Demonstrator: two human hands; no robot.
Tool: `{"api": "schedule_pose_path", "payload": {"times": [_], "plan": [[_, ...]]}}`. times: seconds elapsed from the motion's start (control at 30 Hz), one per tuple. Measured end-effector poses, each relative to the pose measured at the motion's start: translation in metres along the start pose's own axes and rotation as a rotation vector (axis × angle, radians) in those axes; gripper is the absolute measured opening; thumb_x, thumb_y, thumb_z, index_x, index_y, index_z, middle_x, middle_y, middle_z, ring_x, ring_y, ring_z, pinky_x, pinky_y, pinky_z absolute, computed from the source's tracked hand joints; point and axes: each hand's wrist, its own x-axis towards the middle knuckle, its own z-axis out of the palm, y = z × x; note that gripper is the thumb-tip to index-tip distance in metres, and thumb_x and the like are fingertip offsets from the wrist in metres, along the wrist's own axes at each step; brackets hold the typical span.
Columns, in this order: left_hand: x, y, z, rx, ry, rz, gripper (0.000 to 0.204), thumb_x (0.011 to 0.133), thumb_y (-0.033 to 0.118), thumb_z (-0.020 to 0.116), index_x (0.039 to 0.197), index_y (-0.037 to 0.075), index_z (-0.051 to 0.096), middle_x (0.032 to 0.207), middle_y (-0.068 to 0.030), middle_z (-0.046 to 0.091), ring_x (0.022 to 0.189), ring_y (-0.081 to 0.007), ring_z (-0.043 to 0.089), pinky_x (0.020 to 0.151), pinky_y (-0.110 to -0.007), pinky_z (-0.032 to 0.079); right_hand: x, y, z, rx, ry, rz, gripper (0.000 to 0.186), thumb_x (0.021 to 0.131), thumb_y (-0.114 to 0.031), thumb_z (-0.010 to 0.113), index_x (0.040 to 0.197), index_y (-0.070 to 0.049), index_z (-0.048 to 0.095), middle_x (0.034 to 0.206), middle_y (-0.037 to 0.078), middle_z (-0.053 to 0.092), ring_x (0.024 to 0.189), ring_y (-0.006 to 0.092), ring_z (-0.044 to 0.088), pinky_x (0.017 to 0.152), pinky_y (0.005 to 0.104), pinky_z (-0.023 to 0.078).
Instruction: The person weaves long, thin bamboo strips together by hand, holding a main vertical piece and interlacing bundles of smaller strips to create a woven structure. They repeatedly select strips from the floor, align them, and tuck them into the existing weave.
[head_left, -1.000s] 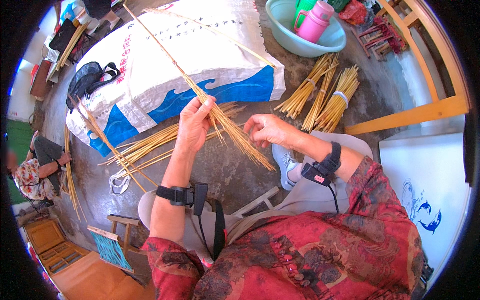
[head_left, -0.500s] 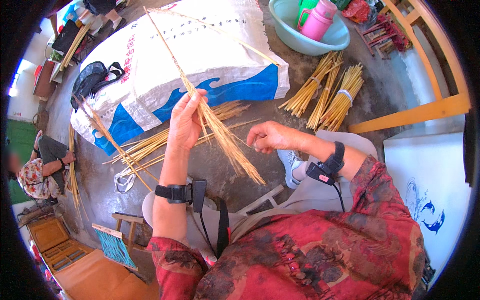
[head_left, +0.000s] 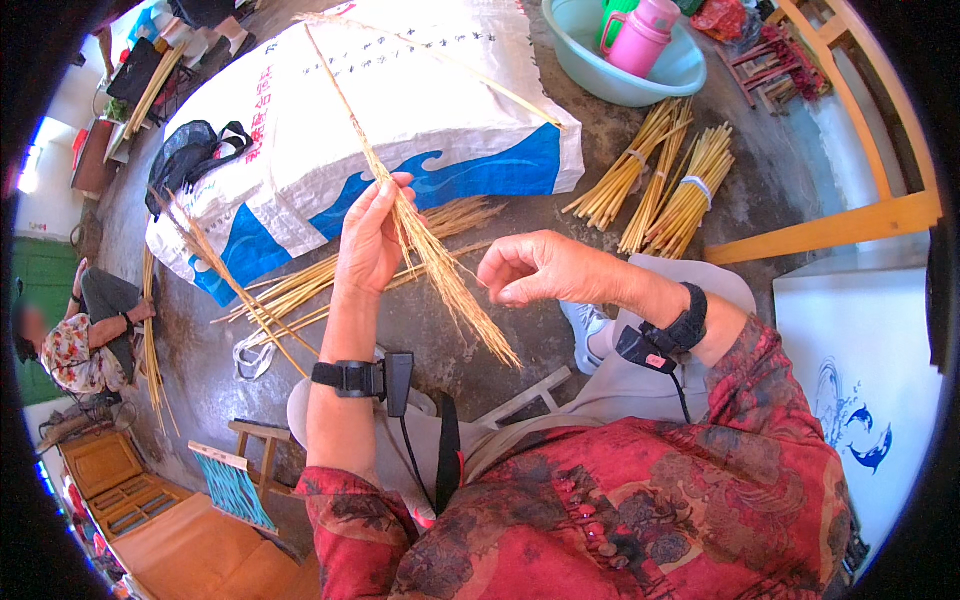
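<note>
My left hand [head_left: 372,235] is closed round a thin, pale, dry stalk [head_left: 352,125] with a bushy seed tassel [head_left: 452,295]. The stalk's bare end points up and away over the white woven sack [head_left: 440,95]; its tassel hangs down to the right, past my palm. Beside the tassel, slightly right of it, my right hand [head_left: 530,270] is curled with thumb and fingertips drawn together. Whatever those fingers pinch is hidden or too fine to make out. Beneath my left hand, a heap of similar tasselled stalks [head_left: 290,293] lies on the floor along the sack's near edge.
Tied bundles of cut stalks [head_left: 692,190] lie to the right, below a light-blue basin [head_left: 625,80] holding a pink flask [head_left: 640,38]. A black mesh bag [head_left: 200,155] rests on the sack. At far left another person [head_left: 85,345] sits by upright stalks. A wooden frame [head_left: 825,228] stands at right.
My right hand has shifted slightly left, nearer the tassel, and its fingers have curled in more. My left hand keeps its hold; the stalk's tip has swung a little to the right.
</note>
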Motion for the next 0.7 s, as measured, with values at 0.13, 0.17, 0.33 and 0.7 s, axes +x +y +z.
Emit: {"api": "schedule_pose_path", "payload": {"times": [0.13,0.17,0.33,0.7], "plan": [[0.003,-0.003,-0.004,0.033,0.040,0.017,0.023,0.087,0.019,0.049,0.101,0.001,0.051,0.077,-0.0016,0.052,0.065,-0.0092,0.050,0.060,-0.026,0.046,0.000,-0.007,0.006,0.163,0.085,0.080,0.027,0.081,-0.017,0.057,0.102,-0.001,0.051,0.089,0.007,0.059,0.073,0.0130,0.057,0.068,0.0249,0.047],[0.003,-0.003,-0.004,0.047,0.053,0.007,0.022,0.087,0.019,0.050,0.099,0.002,0.053,0.076,-0.0012,0.053,0.065,-0.0089,0.051,0.059,-0.026,0.046,0.000,-0.010,0.009,0.202,0.094,0.115,0.028,0.081,-0.017,0.057,0.103,-0.001,0.051,0.088,0.007,0.059,0.073,0.0133,0.058,0.067,0.0250,0.047],[0.005,-0.003,-0.003,0.070,0.087,0.026,0.017,0.085,0.017,0.053,0.094,0.002,0.056,0.075,-0.0005,0.055,0.065,-0.0076,0.053,0.058,-0.021,0.045,0.001,-0.006,0.012,0.120,0.157,0.137,0.027,0.080,-0.017,0.057,0.100,0.000,0.051,0.085,0.008,0.059,0.066,0.0127,0.057,0.058,0.0252,0.049],[0.009,-0.007,-0.006,0.063,0.146,0.021,0.013,0.081,0.014,0.058,0.087,0.003,0.055,0.070,0.0002,0.054,0.059,-0.0082,0.052,0.052,-0.024,0.045,0.002,-0.003,0.012,0.066,0.173,0.183,0.026,0.079,-0.014,0.059,0.099,-0.001,0.050,0.082,0.004,0.056,0.067,0.0102,0.056,0.058,0.0216,0.046]]}}
